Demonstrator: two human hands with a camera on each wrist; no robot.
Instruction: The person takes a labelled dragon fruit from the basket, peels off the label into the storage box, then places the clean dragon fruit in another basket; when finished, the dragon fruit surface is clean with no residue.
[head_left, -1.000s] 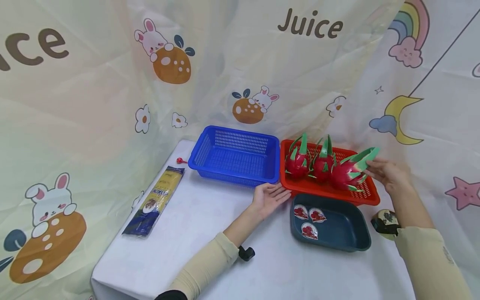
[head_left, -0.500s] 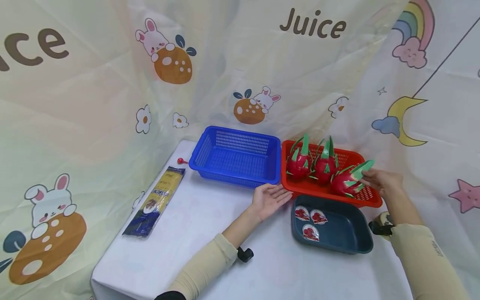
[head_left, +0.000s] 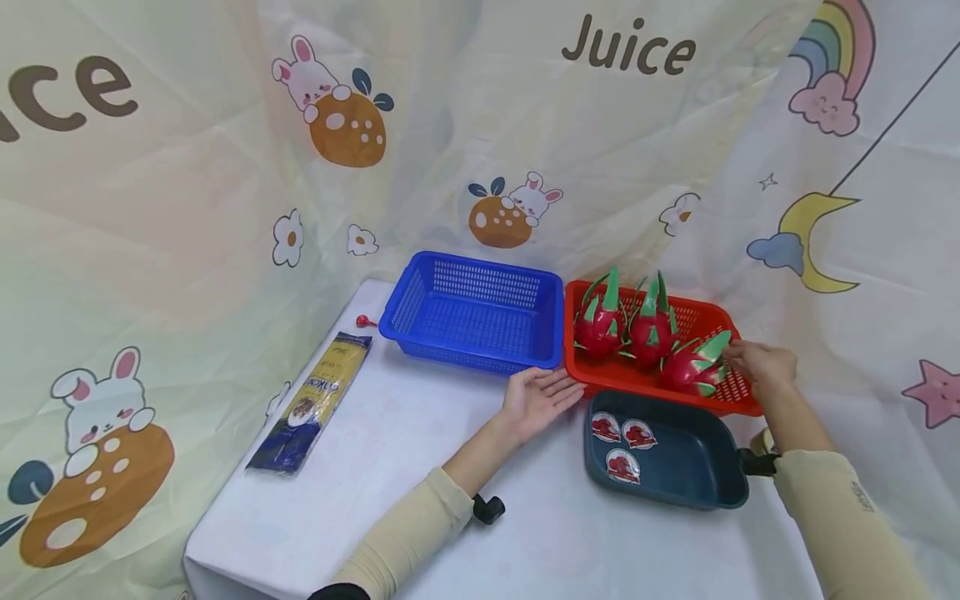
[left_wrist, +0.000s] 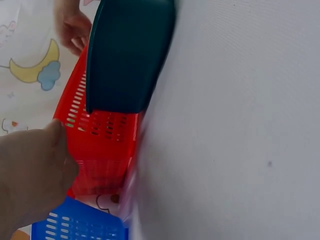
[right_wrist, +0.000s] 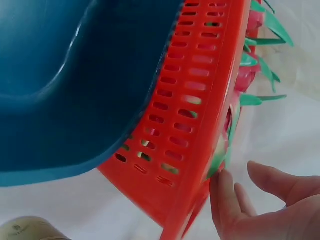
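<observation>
Three red dragon fruits with green leaves lie in a red plastic basket (head_left: 622, 380). The rightmost dragon fruit (head_left: 681, 372) tilts with its leaves pointing right, while the left dragon fruit (head_left: 599, 332) and the middle dragon fruit (head_left: 649, 337) have leaves upward. My right hand (head_left: 763, 364) is at the basket's right end, fingertips by the rightmost fruit's leaves. In the right wrist view its thumb is apart from the fingers (right_wrist: 227, 200), which reach the rim. Palm up, my left hand (head_left: 542, 402) lies at the basket's front left corner, fingers extended and touching it.
A blue basket (head_left: 480, 327) stands left of the red one. In front sits a dark teal basin (head_left: 686, 467) with three round stickers. A yellow-and-blue packet (head_left: 315, 400) and a small red object (head_left: 365, 321) lie at the left. A pale round container (right_wrist: 30, 229) is at the right.
My right hand has moved down and left, lowering the rightmost dragon fruit into the red basket, and its thumb and fingers have come apart from the leaves. My left hand has stayed in place.
</observation>
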